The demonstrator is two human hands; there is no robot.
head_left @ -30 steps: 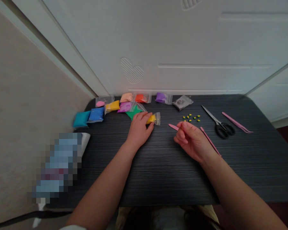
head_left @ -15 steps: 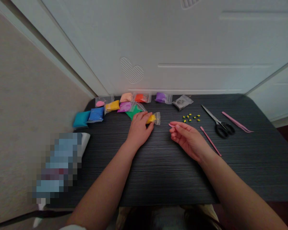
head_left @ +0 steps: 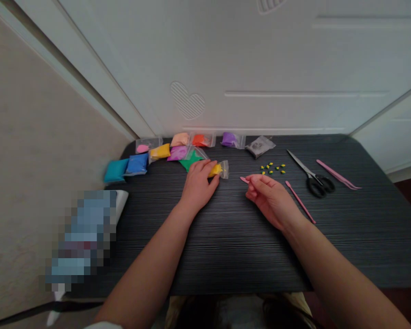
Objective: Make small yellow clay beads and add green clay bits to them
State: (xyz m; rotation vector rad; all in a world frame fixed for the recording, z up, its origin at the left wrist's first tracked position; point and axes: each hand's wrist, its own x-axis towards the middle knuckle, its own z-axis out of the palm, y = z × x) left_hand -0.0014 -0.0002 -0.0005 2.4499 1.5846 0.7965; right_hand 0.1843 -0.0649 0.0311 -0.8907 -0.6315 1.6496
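My left hand lies on the black table, fingers and thumb closed round a small clear bag of yellow clay. A little to the right, my right hand is curled loosely round a pink modelling tool. Only the tool's flat tip shows, sticking out to the left of my fingers. Several tiny yellow-green clay bits lie just beyond my right hand.
Along the table's back edge lie clay bags: teal, blue, yellow, magenta, green, orange, purple, grey. A pink stick, black scissors and pink tweezers are at the right.
My right hand shifted slightly up and left, opened its fingers for a moment, then curled them again over the pink tool. My left hand stayed put on the yellow bag.
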